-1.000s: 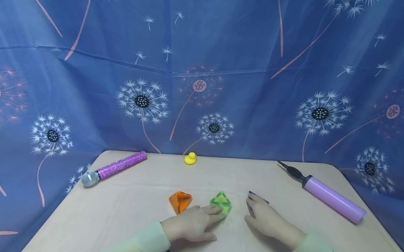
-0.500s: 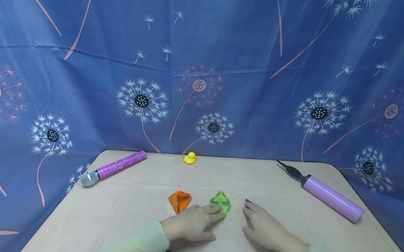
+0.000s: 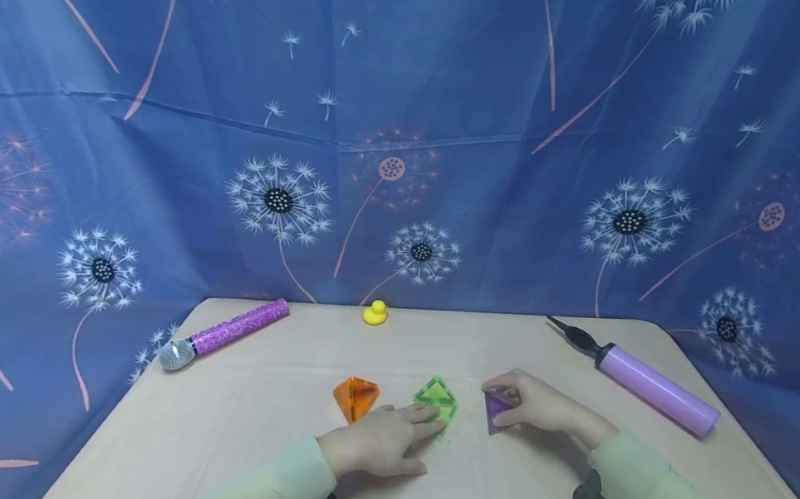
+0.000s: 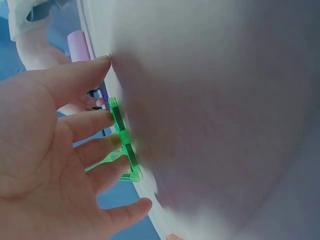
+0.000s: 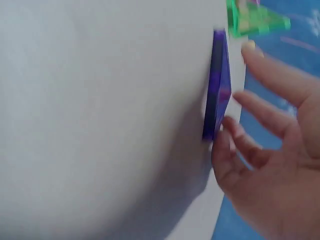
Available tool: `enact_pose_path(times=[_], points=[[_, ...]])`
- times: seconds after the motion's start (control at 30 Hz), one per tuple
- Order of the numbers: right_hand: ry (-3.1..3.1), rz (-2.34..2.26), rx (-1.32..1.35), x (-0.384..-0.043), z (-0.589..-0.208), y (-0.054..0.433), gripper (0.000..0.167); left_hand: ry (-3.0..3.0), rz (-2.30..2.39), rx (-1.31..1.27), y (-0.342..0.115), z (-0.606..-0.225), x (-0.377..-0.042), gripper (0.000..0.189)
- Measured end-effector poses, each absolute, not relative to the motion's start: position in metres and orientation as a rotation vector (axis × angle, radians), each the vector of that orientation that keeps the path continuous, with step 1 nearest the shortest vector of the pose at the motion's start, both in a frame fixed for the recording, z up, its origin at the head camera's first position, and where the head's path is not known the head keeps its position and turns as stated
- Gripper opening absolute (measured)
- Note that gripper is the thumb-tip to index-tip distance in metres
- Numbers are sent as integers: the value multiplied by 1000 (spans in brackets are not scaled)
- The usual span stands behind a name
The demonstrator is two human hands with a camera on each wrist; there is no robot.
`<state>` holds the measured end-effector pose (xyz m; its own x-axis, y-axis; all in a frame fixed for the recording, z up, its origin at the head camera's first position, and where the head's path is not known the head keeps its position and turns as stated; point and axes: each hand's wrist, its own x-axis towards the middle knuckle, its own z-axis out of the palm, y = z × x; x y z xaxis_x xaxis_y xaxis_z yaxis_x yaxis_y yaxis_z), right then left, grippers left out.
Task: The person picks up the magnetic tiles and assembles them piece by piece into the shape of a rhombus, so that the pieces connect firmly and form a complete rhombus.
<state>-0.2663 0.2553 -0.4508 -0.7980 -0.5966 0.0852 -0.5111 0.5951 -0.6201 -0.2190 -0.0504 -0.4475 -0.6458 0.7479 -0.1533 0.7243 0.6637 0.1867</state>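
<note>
My left hand (image 3: 384, 441) reaches across the table with its fingers extended, their tips on the green translucent magnetic tiles (image 3: 437, 389). Seen from the left wrist, the thumb stands apart while the middle fingers touch the green edge (image 4: 131, 155). My right hand (image 3: 538, 404) holds a purple triangular magnetic tile (image 3: 495, 407) between thumb and fingers, just right of the green ones. In the right wrist view the purple tile (image 5: 216, 85) appears nearly edge-on, the thumb at its lower end. Orange tiles (image 3: 356, 398), joined in a pointed shape, lie left of the green tiles.
A yellow toy duck (image 3: 375, 313) sits at the table's back edge. A glittery purple microphone (image 3: 232, 333) lies at the left, a lilac hand pump (image 3: 656, 389) at the right. Behind the table (image 3: 258, 432) hangs a blue dandelion-print cloth (image 3: 491, 236).
My right hand has come nearer, then turned and lifted over the purple tile, whose face now shows between thumb and fingers. The left hand stays on the green tiles.
</note>
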Motion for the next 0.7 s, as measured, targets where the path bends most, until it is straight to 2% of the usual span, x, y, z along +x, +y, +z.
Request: enact_pose_path(times=[0.27,0.7], points=[[2485,-1084,-879,-279,-455,266,61,2652,163,1184,-50,-445,-219,67],[2575,-1212,-867,-277,-459,262,55,2653,160,1179,-49,-447,-219,67]])
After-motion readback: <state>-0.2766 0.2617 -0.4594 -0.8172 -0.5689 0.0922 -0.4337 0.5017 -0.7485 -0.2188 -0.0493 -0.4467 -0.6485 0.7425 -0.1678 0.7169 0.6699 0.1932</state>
